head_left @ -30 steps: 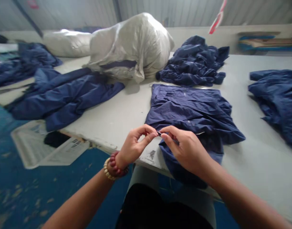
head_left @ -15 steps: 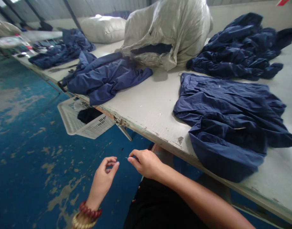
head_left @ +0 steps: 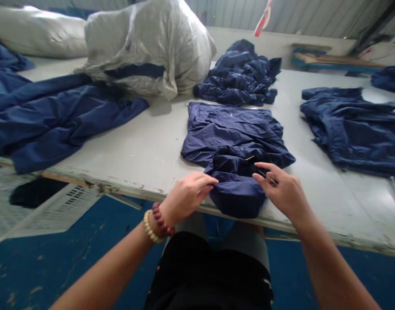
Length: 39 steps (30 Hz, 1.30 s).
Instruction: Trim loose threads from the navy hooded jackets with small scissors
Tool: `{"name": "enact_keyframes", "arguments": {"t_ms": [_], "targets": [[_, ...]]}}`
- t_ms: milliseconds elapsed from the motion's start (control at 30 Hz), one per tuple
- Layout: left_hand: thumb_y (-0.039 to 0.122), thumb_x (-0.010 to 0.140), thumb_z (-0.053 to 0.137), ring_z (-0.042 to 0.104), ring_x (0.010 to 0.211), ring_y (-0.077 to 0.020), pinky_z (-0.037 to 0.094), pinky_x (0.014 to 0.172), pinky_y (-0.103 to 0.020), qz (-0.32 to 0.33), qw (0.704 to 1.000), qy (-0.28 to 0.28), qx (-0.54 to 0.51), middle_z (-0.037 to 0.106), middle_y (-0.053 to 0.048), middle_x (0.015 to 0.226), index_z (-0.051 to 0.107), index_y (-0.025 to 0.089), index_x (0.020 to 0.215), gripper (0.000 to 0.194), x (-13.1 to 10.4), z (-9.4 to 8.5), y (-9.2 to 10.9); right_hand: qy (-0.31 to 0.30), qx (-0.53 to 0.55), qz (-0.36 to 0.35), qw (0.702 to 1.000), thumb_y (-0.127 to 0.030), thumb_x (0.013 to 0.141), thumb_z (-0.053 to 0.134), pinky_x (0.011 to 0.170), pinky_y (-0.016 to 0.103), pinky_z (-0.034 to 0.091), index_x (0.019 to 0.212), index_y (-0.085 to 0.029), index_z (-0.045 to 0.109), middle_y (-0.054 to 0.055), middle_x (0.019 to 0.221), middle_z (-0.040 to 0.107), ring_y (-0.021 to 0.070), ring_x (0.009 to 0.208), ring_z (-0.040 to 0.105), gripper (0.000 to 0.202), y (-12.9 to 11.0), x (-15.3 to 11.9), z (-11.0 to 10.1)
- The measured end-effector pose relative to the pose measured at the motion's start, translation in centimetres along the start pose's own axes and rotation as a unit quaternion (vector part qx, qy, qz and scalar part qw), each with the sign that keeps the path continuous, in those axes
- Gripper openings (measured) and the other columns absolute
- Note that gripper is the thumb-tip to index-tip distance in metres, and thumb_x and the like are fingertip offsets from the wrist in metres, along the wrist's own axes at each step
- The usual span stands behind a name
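A dark blue garment [head_left: 229, 129] lies on the white table, its near end hanging slightly over the front edge. My left hand [head_left: 189, 193], with red and cream bead bracelets at the wrist, is at the garment's near left side, fingers pressed together at the cloth. My right hand [head_left: 278, 187] is over the garment's near right part, thumb and index finger apart, with a small dark metal tool held in the curled fingers. A short pale strip [head_left: 250, 158] lies on the cloth just beyond it.
Blue garments lie at the left [head_left: 62, 107], behind [head_left: 241, 73] and at the right [head_left: 365, 129]. A big grey sack [head_left: 149, 43] stands at the back left. Below the table's left edge is a white basket [head_left: 65, 206]. A red and white tag [head_left: 263, 19] hangs above.
The view has swung to the right. Both hands have moved from above the floor to the garment on the table, and the small tool now shows in my right hand.
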<state>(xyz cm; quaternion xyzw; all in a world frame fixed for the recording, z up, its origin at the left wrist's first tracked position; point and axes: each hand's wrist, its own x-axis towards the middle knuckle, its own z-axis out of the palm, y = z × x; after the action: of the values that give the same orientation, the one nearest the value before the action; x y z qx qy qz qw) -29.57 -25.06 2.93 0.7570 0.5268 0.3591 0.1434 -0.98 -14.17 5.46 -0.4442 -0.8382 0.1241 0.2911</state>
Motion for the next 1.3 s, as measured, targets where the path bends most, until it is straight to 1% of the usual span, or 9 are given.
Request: {"name": "enact_keyframes", "arguments": {"t_ms": [100,233,400,533,633,800,1000,1133,1300], "targets": [[0.02,0.094,0.078,0.065,0.123,-0.0278,0.049,0.109,-0.043,0.091,0.984,-0.128,0.089,0.073,-0.012,0.13,0.065,0.019,0.14,0.048,4.7,0.9,-1.2,-0.148,-0.054,-0.02,0.987,-0.041,0.092,0.078,0.062,0.03,0.051,0.114,-0.026,0.081,0.003,0.083,0.08,0.0214,0.069,0.073,0.027,4.7,0.0,-1.8],[0.024,0.086,0.085,0.064,0.11,-0.0269,0.049,0.099,-0.04,0.156,0.952,-0.224,0.137,0.073,-0.008,0.114,0.068,0.023,0.134,0.051,5.9,0.6,-1.0,-0.233,-0.046,-0.039,0.971,-0.042,0.089,0.084,0.057,0.027,0.048,0.108,-0.028,0.08,0.0,0.076,0.078,0.019,0.063,0.072,0.024,5.7,-3.8,-3.2],[0.017,0.087,0.08,0.06,0.104,-0.0248,0.049,0.09,-0.037,0.156,0.941,-0.249,0.165,0.068,-0.006,0.114,0.07,0.023,0.113,0.029,4.6,0.3,0.7,-0.234,-0.087,-0.021,0.968,-0.044,0.084,0.089,0.057,0.029,0.049,0.152,-0.028,0.058,0.0,0.082,0.079,0.0229,0.067,0.075,0.076,5.3,-7.5,-3.0],[0.009,0.098,0.061,0.06,0.098,-0.0211,0.05,0.087,-0.034,0.206,0.944,-0.209,0.152,0.068,-0.008,0.112,0.064,0.019,0.101,0.011,4.9,0.9,2.0,-0.258,-0.107,-0.024,0.96,-0.041,0.081,0.091,0.057,0.029,0.049,0.17,-0.027,0.031,0.001,0.084,0.08,0.026,0.069,0.077,0.108,5.4,-6.5,-1.6],[0.012,0.107,0.046,0.056,0.078,-0.0173,0.048,0.075,-0.032,0.255,0.943,-0.156,0.143,0.065,-0.004,0.089,0.062,0.019,0.094,0.022,5.5,0.5,2.9,-0.234,-0.115,-0.065,0.963,-0.038,0.081,0.09,0.057,0.029,0.047,0.165,-0.027,0.041,0.002,0.086,0.081,0.0262,0.07,0.077,0.098,5.2,-4.6,-1.5],[0.014,0.105,0.05,0.055,0.07,-0.018,0.05,0.075,-0.034,0.295,0.945,-0.04,0.137,0.063,0.0,0.076,0.067,0.026,0.108,0.021,4.2,-1.5,3.7,-0.14,-0.069,-0.14,0.978,-0.034,0.096,0.071,0.053,0.028,0.037,0.102,-0.026,0.068,-0.001,0.07,0.073,0.0172,0.054,0.064,0.011,5.0,-3.6,-3.1],[0.022,0.102,0.061,0.057,0.07,-0.0186,0.051,0.081,-0.038,0.228,0.959,-0.062,0.158,0.064,0.0,0.076,0.067,0.019,0.115,0.014,-0.5,-0.6,3.1,0.055,0.05,-0.226,0.971,-0.035,0.107,0.051,0.055,0.033,0.039,0.083,-0.027,0.06,-0.001,0.055,0.054,0.0168,0.048,0.05,0.026,5.5,-8.3,-2.8],[0.056,0.099,0.065,0.062,0.077,-0.0225,0.051,0.081,-0.043,0.153,0.98,-0.09,0.096,0.068,-0.005,0.084,0.069,0.018,0.11,0.039,-3.4,1.1,2.8,0.05,0.073,-0.216,0.972,-0.031,0.102,0.059,0.052,0.032,0.042,0.102,-0.028,0.06,-0.002,0.06,0.058,0.0171,0.049,0.054,0.002,6.5,-11.7,-0.6],[0.023,0.102,0.067,0.064,0.085,-0.0207,0.051,0.081,-0.038,0.094,0.992,-0.062,0.06,0.073,-0.003,0.087,0.073,0.024,0.106,0.008,-5.2,2.3,2.8,-0.001,0.066,-0.168,0.984,-0.025,0.093,0.07,0.056,0.035,0.053,0.115,-0.029,0.058,0.001,0.075,0.072,0.0212,0.057,0.068,0.025,7.7,-15.3,1.0]]}}
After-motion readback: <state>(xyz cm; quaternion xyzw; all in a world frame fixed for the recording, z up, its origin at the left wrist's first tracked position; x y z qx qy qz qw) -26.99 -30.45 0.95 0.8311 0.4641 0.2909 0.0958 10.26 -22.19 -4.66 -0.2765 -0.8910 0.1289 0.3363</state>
